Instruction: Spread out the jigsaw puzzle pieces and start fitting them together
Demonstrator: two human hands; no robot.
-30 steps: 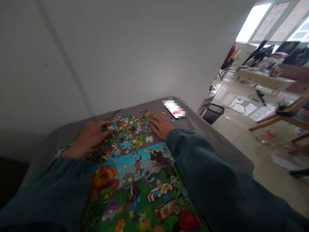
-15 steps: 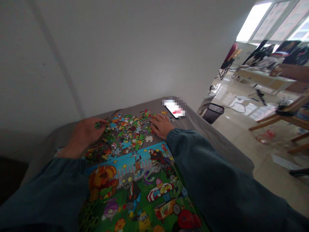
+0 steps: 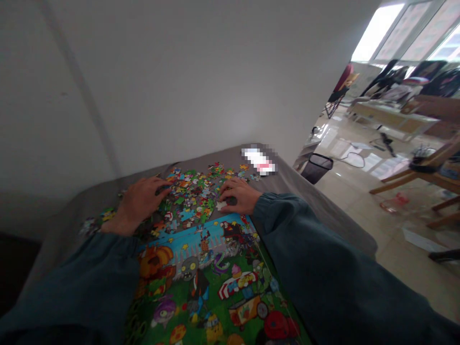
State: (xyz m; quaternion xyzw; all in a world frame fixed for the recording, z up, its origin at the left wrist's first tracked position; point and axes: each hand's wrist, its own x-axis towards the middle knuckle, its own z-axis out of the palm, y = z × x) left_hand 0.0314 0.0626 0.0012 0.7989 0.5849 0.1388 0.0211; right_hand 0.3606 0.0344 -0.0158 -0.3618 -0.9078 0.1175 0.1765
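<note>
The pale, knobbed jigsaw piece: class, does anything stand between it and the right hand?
Nothing visible does: the bare right hand is directly beside the pale, knobbed jigsaw piece, partly covering it in this view.

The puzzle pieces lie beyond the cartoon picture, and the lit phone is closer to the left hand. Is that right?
No: the head view shows the lit phone closer to the right hand. The puzzle pieces do lie beyond the cartoon picture.

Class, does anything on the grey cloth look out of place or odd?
A pale piece by the right hand stands out: it looks blank, perhaps face down, among colourful pieces. The phone also appears pixelated over.
</note>
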